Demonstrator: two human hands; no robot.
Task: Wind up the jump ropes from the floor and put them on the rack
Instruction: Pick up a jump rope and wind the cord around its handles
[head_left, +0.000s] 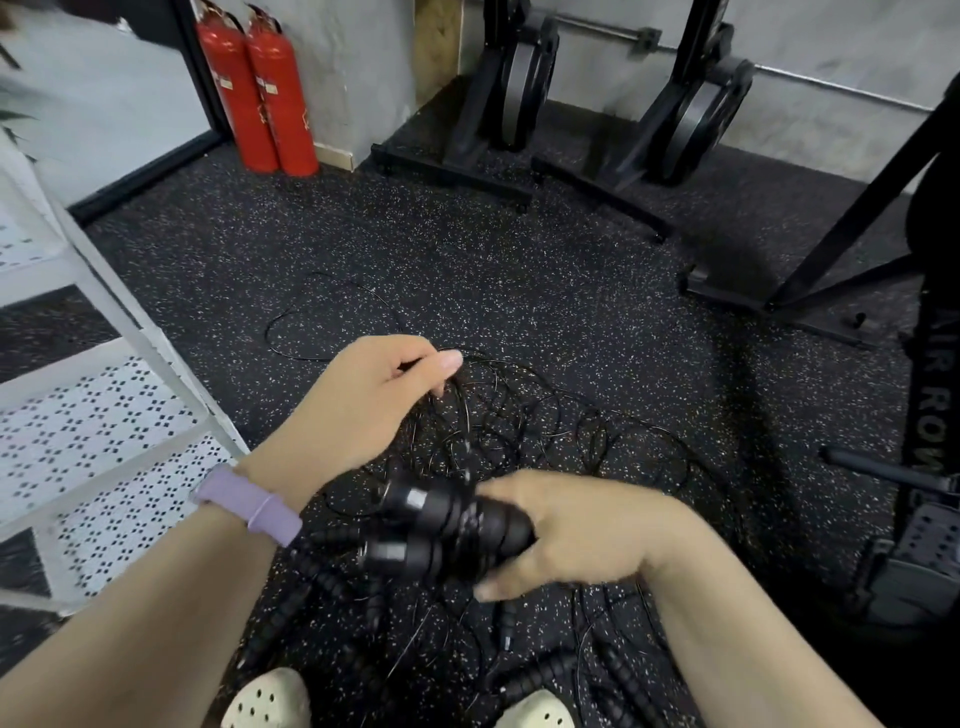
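Observation:
My right hand (576, 530) grips two black ribbed jump-rope handles (447, 530) side by side, their ends pointing left. My left hand (363, 400), with a lilac band on the wrist, pinches a thin black cord (452, 410) that hangs from its fingertips. A tangle of thin black rope cords (545, 431) lies in loops on the speckled black floor beyond both hands. More black ribbed handles (322, 582) lie on the floor under my arms. The white perforated metal rack (98, 415) stands at the left.
Two red fire extinguishers (260, 88) stand against the far wall. Black rowing machines (519, 93) stand upright at the back, and another black machine (924, 415) is at the right. My cream clogs (270, 701) show at the bottom edge.

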